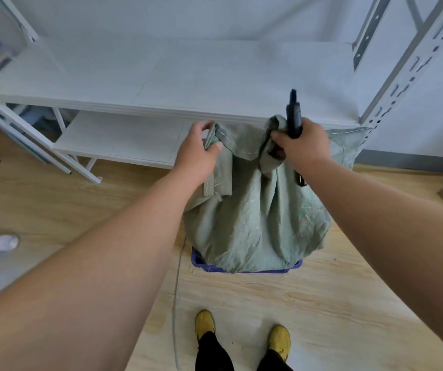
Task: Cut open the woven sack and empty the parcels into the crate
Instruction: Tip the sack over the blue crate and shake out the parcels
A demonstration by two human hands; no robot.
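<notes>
Two yellow shoes (241, 336) stand on the wooden floor (308, 311) at the near edge of view, black trouser legs above them. Just ahead, a blue crate (201, 262) sits on the floor, showing only its near rim and left corner; the rest is covered by the woven sack (255, 218), a pale green bag whose bulging lower part rests in or on the crate. No parcels are visible. Both bare forearms reach forward to the sack's upper end, which is held up. Left hand (197, 149) pinches a folded, stitched corner of the sack between thumb and fingers. Right hand (302, 145) is clenched around the opposite gathered corner together with a dark cutter (294, 113), whose tip points upward; whether a blade is extended cannot be told. Beyond stands a white metal shelving unit (188, 76) against a pale wall. Another person's foot (7, 242) appears at far left.
</notes>
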